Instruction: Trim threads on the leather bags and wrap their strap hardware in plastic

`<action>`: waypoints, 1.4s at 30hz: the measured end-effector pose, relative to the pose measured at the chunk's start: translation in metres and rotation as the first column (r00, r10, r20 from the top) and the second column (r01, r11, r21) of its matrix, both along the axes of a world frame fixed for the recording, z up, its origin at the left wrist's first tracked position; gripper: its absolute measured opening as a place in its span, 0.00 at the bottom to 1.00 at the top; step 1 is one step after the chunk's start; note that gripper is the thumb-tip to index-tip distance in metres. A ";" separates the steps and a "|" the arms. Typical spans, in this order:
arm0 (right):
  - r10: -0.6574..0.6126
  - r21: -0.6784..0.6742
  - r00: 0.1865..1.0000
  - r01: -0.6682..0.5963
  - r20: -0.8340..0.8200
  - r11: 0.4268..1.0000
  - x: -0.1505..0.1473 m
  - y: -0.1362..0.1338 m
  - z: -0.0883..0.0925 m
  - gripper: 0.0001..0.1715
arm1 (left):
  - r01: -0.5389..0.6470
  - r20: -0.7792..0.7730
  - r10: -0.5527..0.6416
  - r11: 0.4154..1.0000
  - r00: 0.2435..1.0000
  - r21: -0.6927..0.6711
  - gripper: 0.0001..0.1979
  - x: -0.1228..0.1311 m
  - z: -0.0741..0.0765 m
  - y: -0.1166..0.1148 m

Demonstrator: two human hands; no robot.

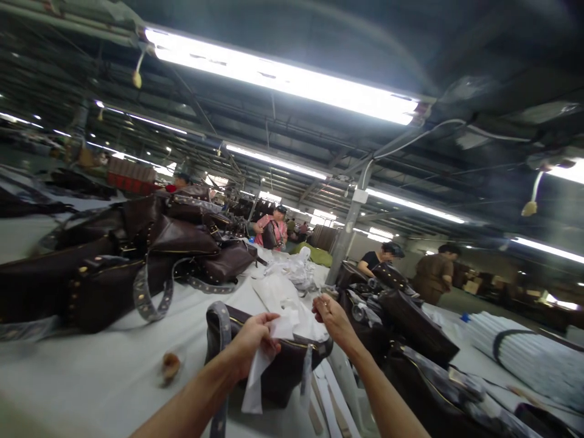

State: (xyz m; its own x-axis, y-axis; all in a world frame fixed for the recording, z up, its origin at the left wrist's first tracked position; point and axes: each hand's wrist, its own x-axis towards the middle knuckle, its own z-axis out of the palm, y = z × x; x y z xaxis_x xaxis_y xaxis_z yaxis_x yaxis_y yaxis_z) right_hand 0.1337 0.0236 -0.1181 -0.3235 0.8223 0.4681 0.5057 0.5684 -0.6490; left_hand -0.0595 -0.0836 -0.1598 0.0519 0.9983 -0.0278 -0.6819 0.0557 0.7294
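Observation:
My left hand (pixel 257 342) pinches a thin white paper strip (pixel 256 384), part of which hangs down and part of which stands out past the fingers. It is held over a dark brown leather handbag (pixel 285 374) with a gold zipper along its top. My right hand (pixel 332 319) is raised above the bag's right end, fingers closed together. Whether anything is between those fingertips I cannot make out. The bag's strap (pixel 222 325), covered in clear film, loops up at its left. Behind the bag lie white paper sheets (pixel 276 292).
Similar bags are heaped at the left (pixel 150 243) and right (pixel 410 322). A small brown round object (pixel 170 365) rests on the pale tabletop (pixel 104 383). White strips (pixel 331 401) lie by the bag. A bundle of pale rods (pixel 524 353) is at far right. Several people work beyond.

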 end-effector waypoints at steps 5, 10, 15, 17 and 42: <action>-0.032 0.047 0.997 0.029 0.071 0.998 -0.001 -0.006 0.007 0.29 | 0.108 0.154 -0.097 0.992 0.983 -0.065 0.06 0.009 0.000 0.013; -0.011 0.075 0.993 0.002 0.118 0.997 0.003 -0.013 0.012 0.30 | 0.042 0.018 -0.042 0.999 0.999 0.010 0.14 0.012 -0.003 0.013; 0.075 0.081 0.989 -0.086 0.130 0.993 0.004 -0.016 0.009 0.20 | 0.060 -0.171 -0.050 0.997 0.984 0.051 0.19 0.011 0.005 0.015; 0.108 0.055 0.986 -0.116 0.126 0.992 0.005 -0.017 0.008 0.18 | 0.056 -0.190 -0.043 0.996 0.981 0.064 0.20 0.012 0.008 0.018; 0.397 -0.255 0.881 -0.459 -0.258 0.851 0.029 0.004 0.010 0.15 | 0.152 -0.420 -0.088 0.981 0.903 0.121 0.24 0.028 -0.006 0.065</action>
State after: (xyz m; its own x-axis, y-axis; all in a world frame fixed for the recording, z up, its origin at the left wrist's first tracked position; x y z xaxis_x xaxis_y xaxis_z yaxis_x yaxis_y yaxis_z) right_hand 0.1632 0.0280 -0.1079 -0.6065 0.7320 0.3102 0.1077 0.4622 -0.8802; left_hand -0.0310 -0.0185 -0.1655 0.1878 0.9794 0.0745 -0.3152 -0.0118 0.9490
